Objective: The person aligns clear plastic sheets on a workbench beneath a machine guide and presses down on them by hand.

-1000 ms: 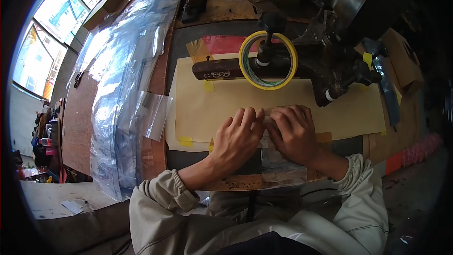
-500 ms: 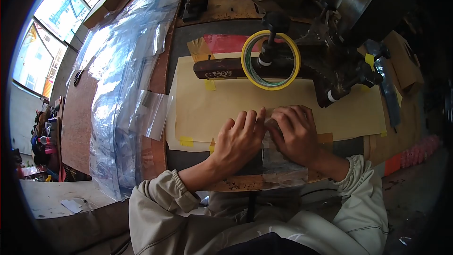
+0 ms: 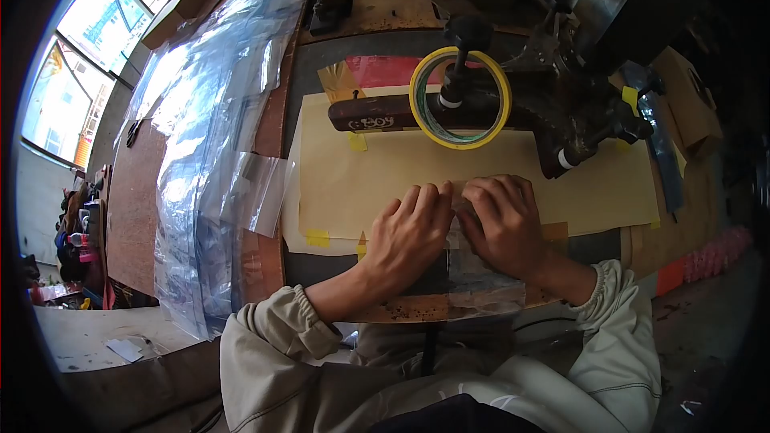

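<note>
A person seen from above, through a head-worn wide-angle camera, works at a bench with both bare hands close together in front of the body. The left hand [image 3: 411, 224] and right hand [image 3: 505, 220] are over the near edge of a flat tan paper sheet [image 3: 377, 172], with fingers bent and the fingertips almost meeting. Both hands look partly closed; whether they pinch anything cannot be told, since the fingers hide what lies under them.

The tan sheet lies on a paler sheet [image 3: 290, 228], on a dark work surface [image 3: 597, 248]. Small pieces of yellow tape [image 3: 318, 238] sit along the near edge, and a brown tape piece [image 3: 555, 231] is just beside the right wrist. Clear film [image 3: 485, 297] covers part of the bench's wooden front edge, between the person's forearms.

Beyond the hands, a dark machine arm [image 3: 385, 112] with pale handwriting reaches across above the tan sheet. A yellow-edged tape roll [image 3: 461, 143] hangs around the stem of a black knob [image 3: 468, 32] on that arm. Behind the arm is a red strip [image 3: 383, 74]; at upper right rises a thick metal column [image 3: 613, 0].

To the left, shiny clear plastic sheets [image 3: 212, 136] lie in a long, overlapping pile, with a bright window [image 3: 88, 40] past them. The person wears loose, light-coloured sleeves [image 3: 273, 353] gathered above the wrists.
</note>
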Motion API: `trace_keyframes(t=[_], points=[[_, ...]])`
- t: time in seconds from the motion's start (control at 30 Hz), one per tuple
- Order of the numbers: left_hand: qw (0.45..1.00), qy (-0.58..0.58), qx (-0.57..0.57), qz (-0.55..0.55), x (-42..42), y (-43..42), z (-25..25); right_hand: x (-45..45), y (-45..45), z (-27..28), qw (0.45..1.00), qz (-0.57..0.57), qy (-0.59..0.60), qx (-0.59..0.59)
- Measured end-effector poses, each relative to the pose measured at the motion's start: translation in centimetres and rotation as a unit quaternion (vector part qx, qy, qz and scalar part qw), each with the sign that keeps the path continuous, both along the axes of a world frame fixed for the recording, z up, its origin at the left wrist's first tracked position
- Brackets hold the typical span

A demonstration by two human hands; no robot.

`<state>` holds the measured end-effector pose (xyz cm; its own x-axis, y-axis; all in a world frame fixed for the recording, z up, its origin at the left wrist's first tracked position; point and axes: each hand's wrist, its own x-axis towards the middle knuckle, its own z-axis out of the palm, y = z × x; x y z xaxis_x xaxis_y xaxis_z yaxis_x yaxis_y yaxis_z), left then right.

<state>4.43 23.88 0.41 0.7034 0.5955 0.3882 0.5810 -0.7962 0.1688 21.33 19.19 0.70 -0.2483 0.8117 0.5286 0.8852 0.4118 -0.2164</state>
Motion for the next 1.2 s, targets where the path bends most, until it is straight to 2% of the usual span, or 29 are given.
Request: trace_keyframes(t=[0.17,0.3,0.4,0.5,0.7,0.9,1.0,1.2], points=[[0.995,-0.029,-0.1,0.011,0.0,0.6,0.6,0.0,0.0,0.0,1.0,0.001,0.004,-0.002],[0.991,-0.052,-0.121,0.016,0.1,0.7,1.2,0.0,0.0,-0.1,1.0,-0.007,-0.008,-0.012],[0.996,-0.05,-0.073,0.012,-0.1,1.0,0.9,0.1,-0.1,-0.1,1.0,-0.005,-0.013,-0.01],[0.998,-0.02,-0.06,-0.031,-0.3,1.2,1.0,0.0,-0.1,0.0,1.0,-0.009,-0.008,-0.012],[0.999,-0.013,-0.034,-0.033,-0.5,1.7,0.7,0.0,-0.1,-0.2,1.0,-0.012,-0.012,-0.01],[0.997,-0.044,-0.046,-0.034,-0.4,1.9,0.4,0.0,0.0,-0.3,1.0,-0.006,-0.004,0.004],[0.973,-0.088,-0.215,0.02,0.1,2.4,0.9,0.0,-0.1,-0.2,1.0,-0.008,-0.008,0.008],[0.961,-0.099,-0.26,-0.012,-0.4,4.2,0.6,-0.1,-0.2,-0.1,1.0,-0.006,-0.017,-0.011]])
